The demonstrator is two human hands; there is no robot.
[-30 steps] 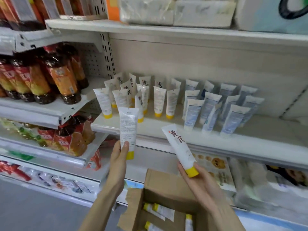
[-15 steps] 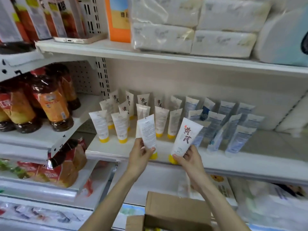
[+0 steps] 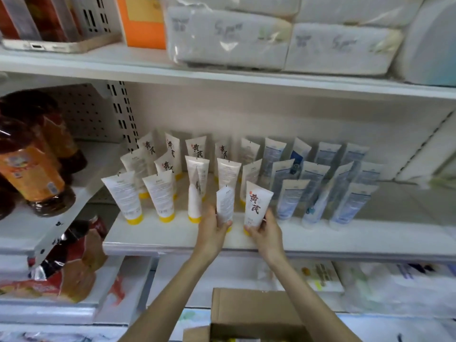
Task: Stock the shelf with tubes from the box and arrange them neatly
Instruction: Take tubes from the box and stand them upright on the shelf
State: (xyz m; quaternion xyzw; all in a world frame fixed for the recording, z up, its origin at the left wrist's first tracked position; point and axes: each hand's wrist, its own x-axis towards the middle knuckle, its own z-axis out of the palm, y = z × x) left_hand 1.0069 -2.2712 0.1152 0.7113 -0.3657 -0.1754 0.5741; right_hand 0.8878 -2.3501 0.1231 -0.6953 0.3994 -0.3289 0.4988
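Straight ahead in the head view, both hands work at the front edge of the white shelf [image 3: 172, 239]. The left hand [image 3: 212, 230] grips a white tube with small print facing out [image 3: 225, 204]. Its fingers and thumb are curled round the lower part, so the cap is largely hidden. The right hand [image 3: 265, 233] holds a lettered tube [image 3: 256, 206], showing red and black characters, with fingers wrapped round its lower end. Both tubes stand nearly upright, cap end down, just beside each other at the shelf's front row. Whether their caps rest on the board or sit just above it cannot be told.

To their left, other yellow-capped tubes [image 3: 125, 193] stand cap down in rows running back to the rear wall, some leaning a little. To their right, blue-and-white tubes [image 3: 291, 198] stand in similar rows.

Below the arms, at the bottom edge, sits the open cardboard box [image 3: 251, 314], with only its flap and back wall in view. Its contents are not visible.

On the neighbouring bay to the left stand dark bottles with orange labels [image 3: 32, 174], and red snack bags [image 3: 74, 255] lie on the level under them. On the shelf above are wrapped tissue packs [image 3: 227, 38] and an orange carton [image 3: 140, 21].
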